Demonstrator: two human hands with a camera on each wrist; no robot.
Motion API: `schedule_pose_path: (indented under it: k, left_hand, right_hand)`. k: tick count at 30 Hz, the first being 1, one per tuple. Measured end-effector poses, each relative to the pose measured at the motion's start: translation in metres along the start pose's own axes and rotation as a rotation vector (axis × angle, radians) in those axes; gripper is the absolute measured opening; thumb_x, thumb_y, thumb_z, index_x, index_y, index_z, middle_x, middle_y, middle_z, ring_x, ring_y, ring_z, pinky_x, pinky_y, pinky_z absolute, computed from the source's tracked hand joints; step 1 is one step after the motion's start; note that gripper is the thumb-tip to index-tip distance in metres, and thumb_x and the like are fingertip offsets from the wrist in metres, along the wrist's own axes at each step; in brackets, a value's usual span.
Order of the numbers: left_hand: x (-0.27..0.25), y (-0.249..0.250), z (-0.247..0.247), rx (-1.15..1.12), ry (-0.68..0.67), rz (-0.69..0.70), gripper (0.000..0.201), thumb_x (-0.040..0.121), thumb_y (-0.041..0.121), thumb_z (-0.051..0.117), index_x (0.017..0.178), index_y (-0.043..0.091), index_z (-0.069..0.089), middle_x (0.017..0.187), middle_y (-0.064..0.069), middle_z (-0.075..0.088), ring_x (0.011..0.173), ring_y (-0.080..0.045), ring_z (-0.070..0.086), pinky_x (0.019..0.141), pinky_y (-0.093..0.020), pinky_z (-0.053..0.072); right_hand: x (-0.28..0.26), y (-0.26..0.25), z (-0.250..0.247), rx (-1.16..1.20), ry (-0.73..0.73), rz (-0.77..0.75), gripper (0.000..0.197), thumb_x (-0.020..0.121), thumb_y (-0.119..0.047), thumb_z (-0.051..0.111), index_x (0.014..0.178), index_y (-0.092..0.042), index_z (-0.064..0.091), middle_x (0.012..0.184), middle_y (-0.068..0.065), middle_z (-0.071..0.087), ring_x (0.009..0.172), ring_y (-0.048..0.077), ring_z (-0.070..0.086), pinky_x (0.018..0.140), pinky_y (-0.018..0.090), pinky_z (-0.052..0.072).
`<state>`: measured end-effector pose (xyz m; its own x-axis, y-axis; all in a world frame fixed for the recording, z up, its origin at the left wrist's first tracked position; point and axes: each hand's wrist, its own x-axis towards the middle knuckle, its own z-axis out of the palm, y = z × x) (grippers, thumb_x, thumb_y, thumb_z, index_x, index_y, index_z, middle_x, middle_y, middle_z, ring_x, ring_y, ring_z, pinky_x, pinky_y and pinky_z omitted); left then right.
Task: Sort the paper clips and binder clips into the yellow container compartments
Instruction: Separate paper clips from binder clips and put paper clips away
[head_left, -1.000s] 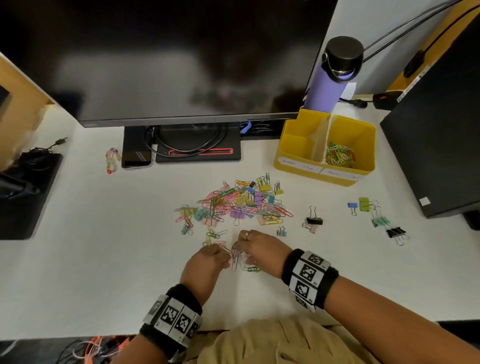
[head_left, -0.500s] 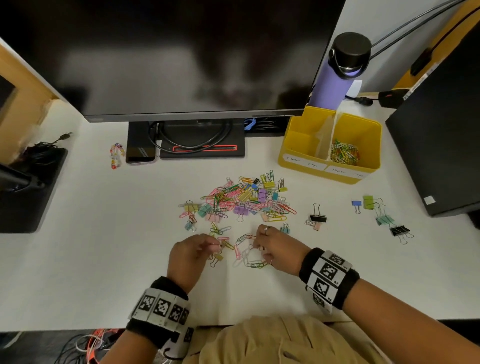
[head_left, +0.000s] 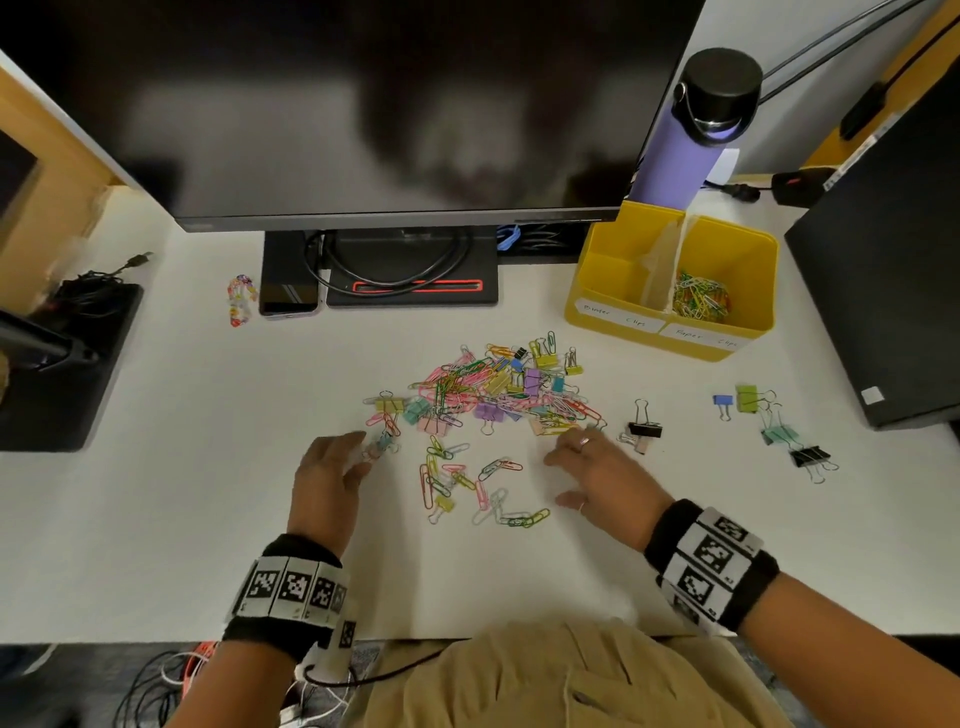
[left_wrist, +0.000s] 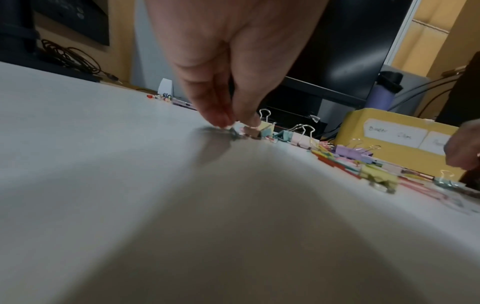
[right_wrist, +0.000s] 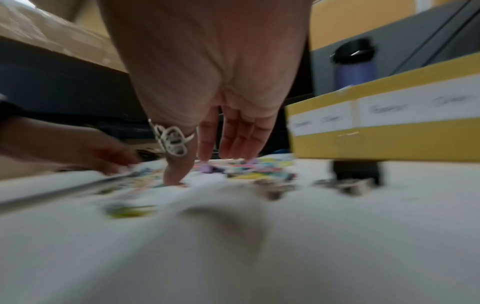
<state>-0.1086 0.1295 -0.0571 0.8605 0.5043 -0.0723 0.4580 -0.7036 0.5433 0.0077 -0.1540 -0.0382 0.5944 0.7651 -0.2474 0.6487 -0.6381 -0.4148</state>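
On the far left of the white tabletop (head_left: 156, 493) a phone (head_left: 287, 299) lies beside the monitor stand, well away from my work. My left hand (head_left: 324, 486) reaches down at the left edge of the clip pile, and its fingers (left_wrist: 221, 115) come together with the thumb on a small blurred binder clip (head_left: 382, 446); I cannot tell whether it is lifted off the surface. Between my hands lie loose paper clips (head_left: 467, 488), and just beyond them the main pile of clips (head_left: 493, 389), paper and binder clips mixed. My right hand (head_left: 602, 478) hovers at the pile's right edge with its fingers (right_wrist: 233, 135) straight and slightly apart, holding nothing, the thumb tip touching the tabletop. Further right a black binder clip (head_left: 644, 428) sits alone, then a small group of binder clips (head_left: 774, 428). The yellow container (head_left: 623, 322) stands behind, right of the pile, with paper clips in its right compartment.
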Motion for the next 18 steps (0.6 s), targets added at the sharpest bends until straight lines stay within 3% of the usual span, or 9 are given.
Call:
schedule_pose_path:
  k: [2,4,7,9,10,13,16,18]
  left_hand:
    - [-0.006,0.004,-0.003,0.076,0.035,0.018,0.037,0.079,0.001,0.068,0.115,0.007,0.062,0.113,-0.021,0.058,0.105,-0.037,0.054,0.086,-0.043,0.048]
    - [-0.015,0.013,-0.003,0.083,0.061,0.144,0.030,0.079,0.011,0.070,0.109,0.010,0.066,0.106,-0.018,0.059,0.098,-0.034,0.056,0.079,-0.038,0.050]
    - [-0.034,0.027,0.007,0.150,-0.189,0.371,0.026,0.082,0.032,0.054,0.099,0.019,0.069,0.089,-0.007,0.062,0.078,-0.024,0.064,0.059,-0.028,0.055]
    - [-0.045,0.031,0.014,0.269,-0.340,0.404,0.023,0.074,0.031,0.070,0.096,0.024,0.068,0.082,0.000,0.062,0.072,-0.019,0.065,0.046,-0.023,0.054]
    - [-0.049,0.032,0.015,0.317,-0.382,0.417,0.031,0.066,0.028,0.080,0.095,0.026,0.069,0.079,0.002,0.062,0.068,-0.016,0.065,0.041,-0.021,0.052]
    - [-0.055,0.031,0.012,0.365,-0.356,0.462,0.039,0.055,0.023,0.087,0.092,0.023,0.073,0.073,0.001,0.063,0.060,-0.016,0.063,0.036,-0.020,0.048]
    - [-0.059,0.021,0.005,0.374,-0.329,0.502,0.022,0.074,0.034,0.064,0.092,0.022,0.070,0.072,0.000,0.062,0.056,-0.018,0.060,0.037,-0.021,0.046]
    - [-0.062,0.008,-0.002,0.363,-0.354,0.407,0.032,0.077,0.041,0.047,0.089,0.025,0.072,0.074,0.001,0.063,0.059,-0.017,0.061,0.039,-0.022,0.046]
  right_hand:
    - [0.002,-0.020,0.012,0.034,-0.124,-0.068,0.039,0.080,-0.015,0.067,0.116,-0.005,0.056,0.122,0.017,0.053,0.111,0.033,0.050,0.091,0.040,0.047]
    - [0.009,-0.032,0.021,0.014,-0.234,-0.083,0.035,0.086,-0.016,0.059,0.119,-0.006,0.053,0.125,0.016,0.048,0.115,0.029,0.045,0.090,0.039,0.045]
    - [0.027,-0.038,0.019,0.011,-0.201,-0.073,0.027,0.085,-0.012,0.058,0.111,-0.005,0.056,0.120,0.017,0.051,0.112,0.030,0.047,0.084,0.038,0.044]
    - [0.038,-0.040,0.014,-0.013,-0.172,-0.084,0.029,0.084,-0.006,0.056,0.113,-0.005,0.056,0.119,0.017,0.052,0.111,0.031,0.048,0.084,0.038,0.044]
    - [0.043,-0.042,0.011,-0.019,-0.161,-0.111,0.032,0.084,-0.001,0.053,0.116,-0.006,0.055,0.121,0.017,0.052,0.112,0.032,0.048,0.085,0.040,0.045]
    - [0.057,-0.052,0.011,-0.002,-0.170,-0.260,0.051,0.081,0.011,0.043,0.129,-0.007,0.047,0.137,0.016,0.047,0.124,0.032,0.042,0.099,0.043,0.041]
    - [0.069,-0.067,0.017,-0.037,-0.276,-0.380,0.060,0.083,0.013,0.039,0.139,-0.008,0.033,0.151,0.009,0.031,0.139,0.026,0.025,0.112,0.036,0.025]
    - [0.071,-0.072,0.022,-0.140,-0.330,-0.461,0.057,0.087,0.007,0.038,0.141,-0.006,0.028,0.153,0.010,0.024,0.143,0.027,0.017,0.117,0.032,0.013]
